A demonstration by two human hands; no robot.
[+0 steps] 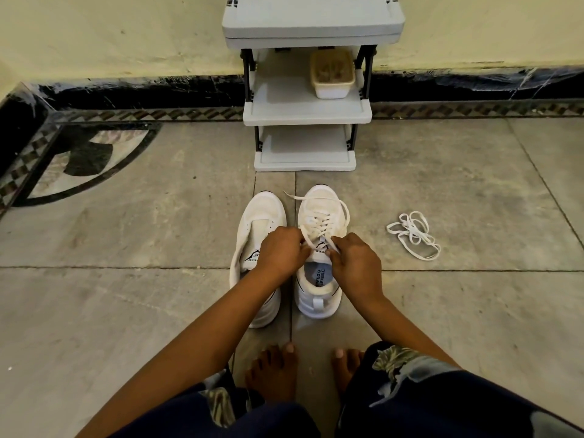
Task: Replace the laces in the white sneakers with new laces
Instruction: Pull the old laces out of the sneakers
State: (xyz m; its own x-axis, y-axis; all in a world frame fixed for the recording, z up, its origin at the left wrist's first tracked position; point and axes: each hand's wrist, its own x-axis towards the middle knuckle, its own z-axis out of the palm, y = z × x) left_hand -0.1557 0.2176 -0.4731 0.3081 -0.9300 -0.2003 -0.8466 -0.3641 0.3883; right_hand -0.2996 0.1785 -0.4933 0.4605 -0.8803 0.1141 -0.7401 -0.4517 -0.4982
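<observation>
White laced sneaker point(322, 200) lies under both hands. Left hand point(281, 252) has its fingers curled round the lace point(319, 226) at the top eyelets; right hand point(355, 263) pinches the other strand. Unlaced sneaker point(262, 210) just left of the fingers. Loose lace point(414, 233) well right of them, on the floor. Grey rack point(306, 109) beyond.

A grey plastic shelf rack point(306, 115) stands against the cream wall point(110, 33). A whitish tub point(331, 86) sits on its middle shelf. Grey tiles point(126, 232) cover the floor.
</observation>
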